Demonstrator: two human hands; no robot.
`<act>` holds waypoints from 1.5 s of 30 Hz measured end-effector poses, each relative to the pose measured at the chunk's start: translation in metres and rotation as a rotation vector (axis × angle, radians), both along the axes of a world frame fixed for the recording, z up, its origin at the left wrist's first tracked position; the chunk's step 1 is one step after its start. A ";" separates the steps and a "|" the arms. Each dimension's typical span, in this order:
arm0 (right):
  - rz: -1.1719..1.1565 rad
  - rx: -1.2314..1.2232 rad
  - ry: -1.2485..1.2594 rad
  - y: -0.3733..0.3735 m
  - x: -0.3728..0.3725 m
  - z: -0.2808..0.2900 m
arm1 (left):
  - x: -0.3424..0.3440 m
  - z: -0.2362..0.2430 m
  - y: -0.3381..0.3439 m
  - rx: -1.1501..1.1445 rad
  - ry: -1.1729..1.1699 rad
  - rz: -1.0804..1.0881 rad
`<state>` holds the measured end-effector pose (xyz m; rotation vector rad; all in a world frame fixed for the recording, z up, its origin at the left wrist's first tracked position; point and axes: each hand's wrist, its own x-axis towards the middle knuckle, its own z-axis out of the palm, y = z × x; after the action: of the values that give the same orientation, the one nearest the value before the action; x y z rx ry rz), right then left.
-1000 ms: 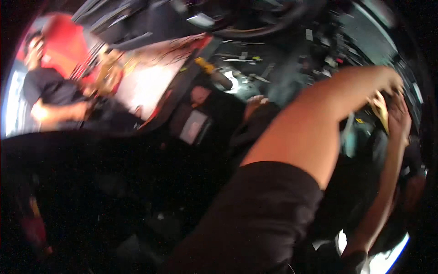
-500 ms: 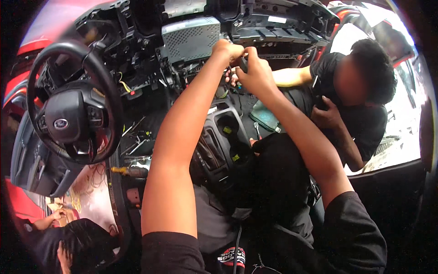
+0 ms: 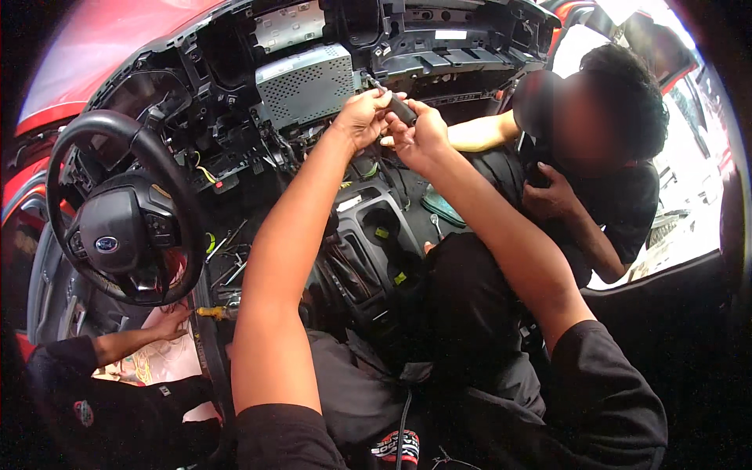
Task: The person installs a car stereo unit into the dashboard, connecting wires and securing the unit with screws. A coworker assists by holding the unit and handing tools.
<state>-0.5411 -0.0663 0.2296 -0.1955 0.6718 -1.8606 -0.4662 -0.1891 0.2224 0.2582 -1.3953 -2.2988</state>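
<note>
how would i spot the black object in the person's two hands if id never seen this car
From the steering wheel, look right to the silver perforated box. Just right of it, the left hand and right hand meet at a short black object. Unlike the box, it is dark, slim and held between both hands.

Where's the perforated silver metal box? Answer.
In the head view, left of top centre, the box is near the left hand, right of the black steering wheel.
</note>
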 end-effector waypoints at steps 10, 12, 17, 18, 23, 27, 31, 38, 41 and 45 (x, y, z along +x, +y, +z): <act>-0.085 0.510 1.391 -0.041 -0.037 -0.037 | 0.002 0.005 -0.006 -0.252 -0.335 0.144; -0.093 0.639 1.463 -0.043 -0.025 -0.029 | 0.007 0.002 -0.010 -0.331 -0.405 0.196; -0.156 0.665 1.582 -0.037 -0.009 0.010 | 0.035 0.025 -0.030 -0.683 -0.536 0.313; -0.071 0.562 1.262 -0.036 -0.012 0.009 | 0.042 0.032 -0.034 -0.669 -0.526 0.348; 0.285 0.195 0.146 -0.028 -0.018 0.015 | 0.068 0.036 -0.046 -0.473 -0.505 0.490; 0.405 -0.002 -0.102 -0.032 -0.018 0.004 | 0.064 0.029 -0.045 -0.304 -0.419 0.473; 0.332 0.018 -0.085 -0.034 -0.009 0.005 | 0.043 0.025 -0.040 -0.315 -0.403 0.463; 0.188 0.305 0.472 -0.013 0.002 0.002 | 0.010 0.008 -0.041 -0.436 -0.491 0.516; 0.160 0.370 0.590 0.000 0.005 0.001 | 0.005 0.006 -0.038 -0.392 -0.457 0.483; 0.182 0.309 0.745 0.020 0.017 0.014 | 0.019 0.009 -0.034 -0.288 -0.417 0.458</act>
<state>-0.5239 -0.0465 0.2436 -0.7389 1.3847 -1.4595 -0.4471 -0.2234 0.2317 0.9013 -1.6337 -1.7052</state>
